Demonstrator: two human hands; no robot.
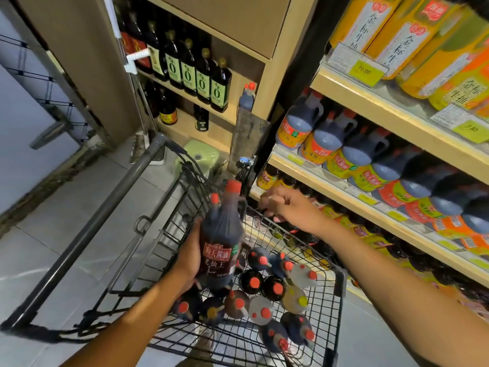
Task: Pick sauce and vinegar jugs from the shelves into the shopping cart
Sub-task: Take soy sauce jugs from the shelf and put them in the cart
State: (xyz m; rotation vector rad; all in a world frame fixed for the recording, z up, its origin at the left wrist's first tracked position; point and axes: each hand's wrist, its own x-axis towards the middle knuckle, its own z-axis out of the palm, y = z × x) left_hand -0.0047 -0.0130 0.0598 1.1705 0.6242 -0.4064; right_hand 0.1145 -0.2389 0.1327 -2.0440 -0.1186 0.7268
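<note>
The shelves [397, 122] fill the right side of the frame. The upper level carries yellow and orange cartons, and the middle level carries a row of dark, handled shelf jugs [352, 152] with red caps. The shopping cart [169, 229], black wire, occupies the lower centre, its far rim close to the lowest shelf. A narrower shelf bay in the upper centre holds dark bottles with green labels [202, 80]. Loaded jugs [264, 292] lie packed on the cart floor, mostly dark with red caps, a few pale, one with a yellow cap. The held jug [221, 250], dark sauce with a red cap and a red label, is upright above the left of the basket. The hands are apart. The left hand [189, 258] grips the held jug around its lower body from the left. The right hand [285, 205] is over the cart's far rim, fingers curled; whether it grasps anything cannot be determined.
</note>
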